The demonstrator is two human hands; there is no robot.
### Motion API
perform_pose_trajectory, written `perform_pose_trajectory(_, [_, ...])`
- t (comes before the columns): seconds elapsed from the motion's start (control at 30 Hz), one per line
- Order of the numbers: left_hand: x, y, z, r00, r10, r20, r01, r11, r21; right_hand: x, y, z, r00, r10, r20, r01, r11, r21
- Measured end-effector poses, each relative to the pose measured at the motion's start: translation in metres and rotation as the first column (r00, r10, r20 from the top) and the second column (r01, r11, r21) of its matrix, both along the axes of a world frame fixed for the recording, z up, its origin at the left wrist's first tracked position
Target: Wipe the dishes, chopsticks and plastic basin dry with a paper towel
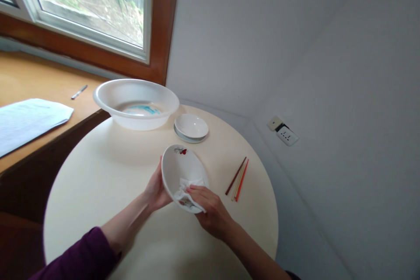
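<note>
A white bowl [183, 164] with red and dark printed decoration is held tilted above the round table. My left hand [158, 188] grips it by the left side, the fingers hidden behind it. In my right hand [211, 208] is a crumpled white tissue [188, 187], pressed against the inside of the bowl near the lower rim. The right thumb is out of sight under the rim.
Two stacked small white dishes [191, 126] sit behind the bowl. A large whitish plastic basin [136, 116] stands at the table's back left. Several chopsticks [238, 179] lie on the right of the round table [95, 170]. Papers [31, 118] and a pen [79, 92] rest on a desk.
</note>
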State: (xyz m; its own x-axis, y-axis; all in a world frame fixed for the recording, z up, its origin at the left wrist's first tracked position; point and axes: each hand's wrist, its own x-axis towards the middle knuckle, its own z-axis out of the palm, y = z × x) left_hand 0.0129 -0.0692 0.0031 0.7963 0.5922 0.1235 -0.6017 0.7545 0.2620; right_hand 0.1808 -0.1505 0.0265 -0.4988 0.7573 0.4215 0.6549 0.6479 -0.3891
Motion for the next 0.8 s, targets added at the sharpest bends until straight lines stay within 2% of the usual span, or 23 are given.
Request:
perform_pose_trajectory(0.13, [-0.002,0.0,-0.008,1.0,0.006,0.003,-0.006,0.987,0.16,-0.012,0.001,-0.001,0.99,-0.111,-0.088,0.114,0.993,0.025])
perform_pose_trajectory(0.23, [-0.004,0.003,-0.017,0.993,0.104,-0.063,-0.086,0.967,0.241,-0.02,0.003,0.002,0.982,-0.149,-0.113,0.155,0.987,0.051])
perform_pose_trajectory(0.37, [-0.006,0.008,-0.02,0.965,0.228,-0.132,-0.2,0.96,0.198,-0.025,0.005,0.011,0.984,-0.135,-0.119,0.142,0.988,0.057])
perform_pose_trajectory(0.5, [-0.006,0.009,-0.015,0.952,0.274,-0.133,-0.257,0.957,0.132,-0.017,0.006,0.017,0.995,-0.039,-0.095,0.043,0.998,0.045])
perform_pose_trajectory(0.57, [-0.007,0.01,-0.016,0.973,0.195,-0.123,-0.179,0.975,0.129,-0.008,0.007,0.017,0.998,0.022,-0.059,-0.018,0.998,0.062])
perform_pose_trajectory(0.7, [-0.009,0.011,-0.021,0.991,-0.092,-0.094,0.107,0.98,0.168,0.009,0.007,0.013,0.993,0.116,-0.003,-0.116,0.991,0.071])
perform_pose_trajectory(0.8, [-0.009,0.009,-0.016,0.979,-0.178,-0.103,0.195,0.964,0.181,0.013,0.004,0.008,0.995,0.104,-0.011,-0.102,0.99,0.095])
